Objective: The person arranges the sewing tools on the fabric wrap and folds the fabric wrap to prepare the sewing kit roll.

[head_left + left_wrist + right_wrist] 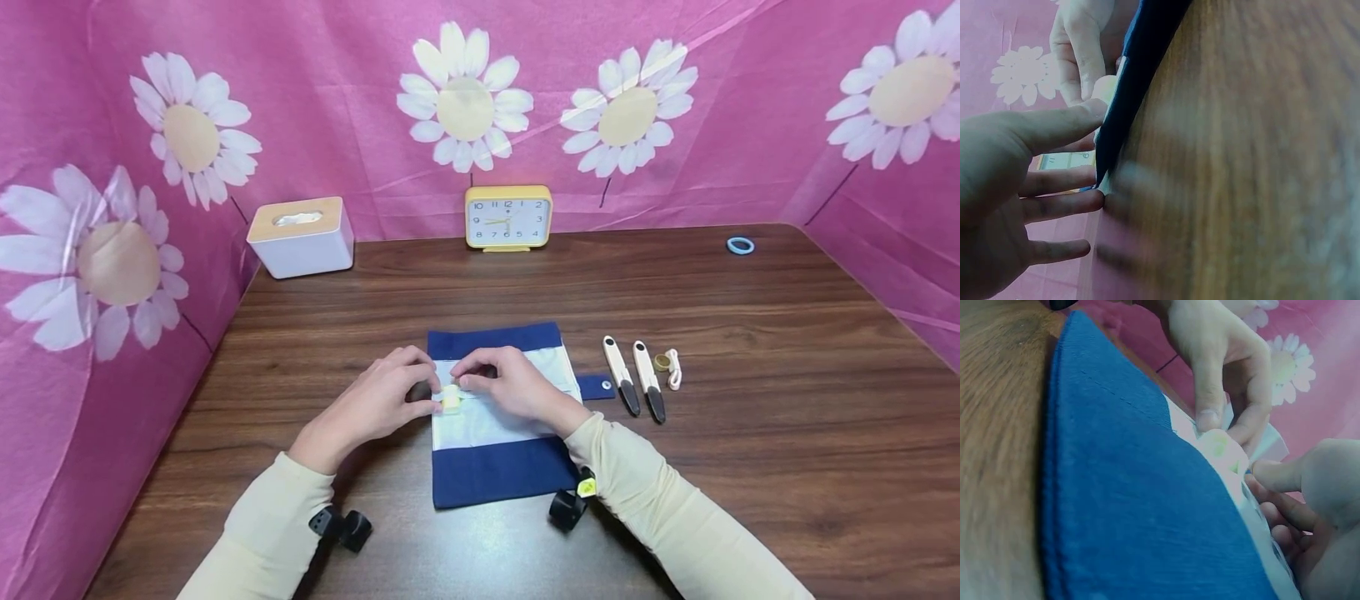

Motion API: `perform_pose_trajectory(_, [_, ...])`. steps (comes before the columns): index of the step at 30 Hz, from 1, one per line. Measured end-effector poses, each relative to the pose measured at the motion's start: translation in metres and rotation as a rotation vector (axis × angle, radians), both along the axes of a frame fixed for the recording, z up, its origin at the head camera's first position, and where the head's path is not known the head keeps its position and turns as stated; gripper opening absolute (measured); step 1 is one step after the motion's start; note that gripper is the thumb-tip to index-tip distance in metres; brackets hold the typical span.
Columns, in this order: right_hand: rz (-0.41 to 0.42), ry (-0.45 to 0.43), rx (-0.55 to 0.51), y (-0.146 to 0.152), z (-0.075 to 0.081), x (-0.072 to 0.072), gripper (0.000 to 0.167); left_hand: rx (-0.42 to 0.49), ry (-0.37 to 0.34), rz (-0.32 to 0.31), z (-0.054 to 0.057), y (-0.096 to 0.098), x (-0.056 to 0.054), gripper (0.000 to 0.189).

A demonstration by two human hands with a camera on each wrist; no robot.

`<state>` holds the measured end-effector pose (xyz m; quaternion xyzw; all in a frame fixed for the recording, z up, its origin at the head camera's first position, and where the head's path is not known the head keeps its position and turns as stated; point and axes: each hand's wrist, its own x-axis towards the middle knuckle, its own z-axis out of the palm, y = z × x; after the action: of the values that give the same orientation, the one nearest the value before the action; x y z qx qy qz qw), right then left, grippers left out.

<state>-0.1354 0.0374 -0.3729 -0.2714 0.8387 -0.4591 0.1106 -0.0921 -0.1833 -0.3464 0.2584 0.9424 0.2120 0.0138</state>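
Observation:
A navy-and-white cloth organizer (498, 479) lies unfolded on the table, its snap strap (597, 387) pointing right. At the left of its pale middle band is a small yellow-and-white rounded item (451, 399), partly hidden by fingers in the right wrist view. My left hand (381, 398) holds this item between thumb and index finger at the organizer's left edge; its other fingers spread along that edge in the left wrist view. My right hand (517, 385) bends over the pale band, thumb and index finger pinching the pocket edge beside the item.
Right of the organizer lie two slim white tools with dark ends (621, 375), a gold round piece (662, 362) and a looped white cord (674, 369). Farther back stand a tissue box (302, 242) and a yellow clock (508, 218). A blue ring (740, 246) lies at the back right.

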Motion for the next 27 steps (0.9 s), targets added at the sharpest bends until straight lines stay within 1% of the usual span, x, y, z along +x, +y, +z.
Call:
perform_pose_trajectory(3, [0.001, -0.005, -0.015, 0.007, 0.004, 0.0, 0.015, 0.0, -0.005, -0.007, 0.001, 0.001, 0.0, 0.017])
perform_pose_trajectory(5, [-0.001, 0.009, -0.02, 0.014, 0.008, 0.0, 0.015, -0.001, -0.014, -0.007, 0.003, 0.002, 0.0, 0.018])
perform_pose_trajectory(10, [-0.043, 0.035, -0.043, 0.04, 0.014, 0.002, 0.016, -0.005, -0.029, 0.002, 0.005, 0.003, 0.001, 0.019])
perform_pose_trajectory(13, [-0.096, 0.047, -0.042, 0.064, 0.018, 0.002, 0.016, -0.011, -0.028, 0.007, 0.005, 0.002, 0.002, 0.019])
perform_pose_trajectory(19, [-0.23, 0.106, 0.024, 0.122, 0.025, 0.001, 0.018, -0.005, -0.023, 0.016, 0.002, 0.002, 0.001, 0.019])
perform_pose_trajectory(21, [-0.271, 0.11, 0.034, 0.14, 0.027, 0.0, 0.018, 0.001, -0.022, 0.019, 0.001, 0.001, 0.001, 0.019])
perform_pose_trajectory(24, [-0.315, 0.131, 0.039, 0.167, 0.026, 0.001, 0.019, 0.004, -0.026, 0.022, 0.0, 0.001, 0.001, 0.02])
perform_pose_trajectory(27, [-0.356, 0.145, 0.036, 0.192, 0.022, 0.002, 0.018, 0.006, -0.032, 0.022, -0.001, 0.002, 0.0, 0.02])
